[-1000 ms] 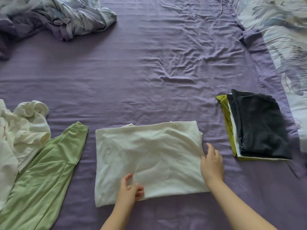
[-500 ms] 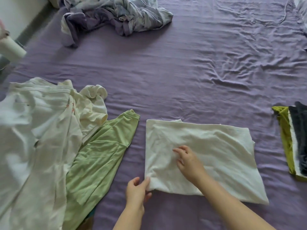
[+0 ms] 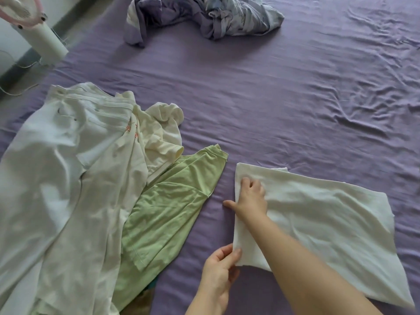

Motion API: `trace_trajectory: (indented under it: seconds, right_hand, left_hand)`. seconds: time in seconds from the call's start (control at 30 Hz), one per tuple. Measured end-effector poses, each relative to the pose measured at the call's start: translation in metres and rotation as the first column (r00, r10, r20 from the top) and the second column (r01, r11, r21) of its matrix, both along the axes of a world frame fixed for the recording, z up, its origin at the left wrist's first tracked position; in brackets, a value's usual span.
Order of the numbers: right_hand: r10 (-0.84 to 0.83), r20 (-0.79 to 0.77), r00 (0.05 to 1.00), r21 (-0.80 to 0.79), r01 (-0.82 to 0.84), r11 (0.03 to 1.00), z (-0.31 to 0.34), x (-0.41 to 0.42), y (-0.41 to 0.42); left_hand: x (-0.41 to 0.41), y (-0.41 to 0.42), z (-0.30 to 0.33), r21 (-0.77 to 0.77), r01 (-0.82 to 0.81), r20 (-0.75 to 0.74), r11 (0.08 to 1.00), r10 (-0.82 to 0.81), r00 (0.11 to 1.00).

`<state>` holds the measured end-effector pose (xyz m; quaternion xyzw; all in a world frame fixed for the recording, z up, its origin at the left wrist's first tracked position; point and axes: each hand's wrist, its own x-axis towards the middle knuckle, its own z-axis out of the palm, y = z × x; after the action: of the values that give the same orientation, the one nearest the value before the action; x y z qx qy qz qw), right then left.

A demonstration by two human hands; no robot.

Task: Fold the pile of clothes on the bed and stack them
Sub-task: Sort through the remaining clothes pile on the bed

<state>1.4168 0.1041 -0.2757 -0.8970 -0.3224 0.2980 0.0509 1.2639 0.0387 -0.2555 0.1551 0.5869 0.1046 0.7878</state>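
The white garment (image 3: 318, 214) I'm folding is soft, matt cloth. My bed's purple sheet (image 3: 272, 110) is thin and wrinkled. The fan (image 3: 45, 42) looks like smooth plastic.

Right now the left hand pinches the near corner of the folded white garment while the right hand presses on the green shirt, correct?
Not quite. In the head view the right hand presses on the white garment itself, not the green shirt. The left hand does pinch its near corner.
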Motion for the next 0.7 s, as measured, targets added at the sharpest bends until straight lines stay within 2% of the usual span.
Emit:
trace_trajectory:
  seconds: [0.2,0.27,0.37,0.47,0.6,0.7]
  right_hand:
    - [0.011,-0.094,0.995,0.038,-0.008,0.999,0.005,0.034,-0.005]
    - [-0.017,-0.179,0.984,0.102,0.035,0.994,0.011,0.047,-0.015]
    - [-0.176,-0.471,0.864,0.243,0.319,0.916,0.024,0.072,-0.044]
    - [-0.239,-0.643,0.728,0.288,0.518,0.805,0.04,0.107,-0.086]
    - [-0.299,-0.752,0.587,0.268,0.687,0.676,0.057,0.152,-0.145]
    - [-0.34,-0.759,0.555,0.251,0.731,0.634,0.06,0.181,-0.187]
  left_hand:
    - [0.001,-0.002,0.006,0.071,0.063,0.05,0.995,-0.067,0.997]
    - [0.007,-0.007,0.012,0.1,0.077,0.085,0.992,-0.085,0.993]
    - [0.025,-0.017,0.024,0.126,0.098,0.162,0.987,-0.118,0.98]
    - [0.053,-0.038,0.035,0.129,0.133,0.227,0.983,-0.16,0.961]
    - [0.1,-0.08,0.042,0.111,0.217,0.246,0.97,-0.239,0.939]
    - [0.132,-0.112,0.044,0.105,0.274,0.252,0.956,-0.292,0.923]
